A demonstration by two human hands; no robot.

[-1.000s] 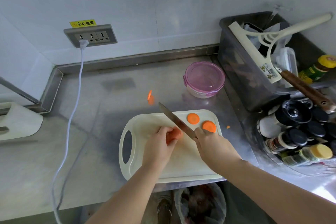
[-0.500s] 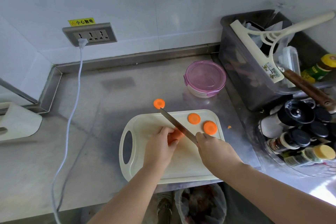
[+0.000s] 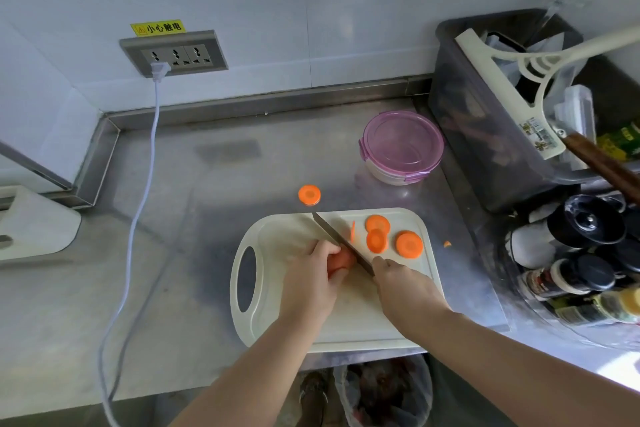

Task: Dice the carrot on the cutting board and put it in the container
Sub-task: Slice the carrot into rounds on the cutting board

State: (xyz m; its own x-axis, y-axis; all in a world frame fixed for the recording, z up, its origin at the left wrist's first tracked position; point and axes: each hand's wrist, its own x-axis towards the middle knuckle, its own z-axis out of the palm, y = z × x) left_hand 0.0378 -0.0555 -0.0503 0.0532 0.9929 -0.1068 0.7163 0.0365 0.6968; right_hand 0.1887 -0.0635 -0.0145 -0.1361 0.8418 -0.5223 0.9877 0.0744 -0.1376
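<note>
A white cutting board point(image 3: 277, 236) lies on the steel counter. My left hand point(image 3: 308, 281) grips the carrot stub point(image 3: 341, 262) on it. My right hand point(image 3: 405, 291) grips a knife point(image 3: 341, 241) whose blade lies against the stub's cut end. Three round carrot slices point(image 3: 377, 241) lie on the board right of the blade, and a thin slice point(image 3: 352, 231) stands on edge beside it. One more slice point(image 3: 309, 194) lies on the counter behind the board. A round container with a pink lid point(image 3: 403, 144) stands behind the board to the right, lid on.
A grey bin point(image 3: 485, 135) with a white squeegee stands at the right, with dark-capped jars point(image 3: 585, 253) below it. A white cable point(image 3: 145, 184) runs from the wall socket down the left. A small carrot bit point(image 3: 447, 244) lies right of the board. A waste bin point(image 3: 384, 392) sits below the counter edge.
A slice that flew off has landed on the counter behind the board. The knife has cut further slices, so more rounds now lie on the board right of the blade.
</note>
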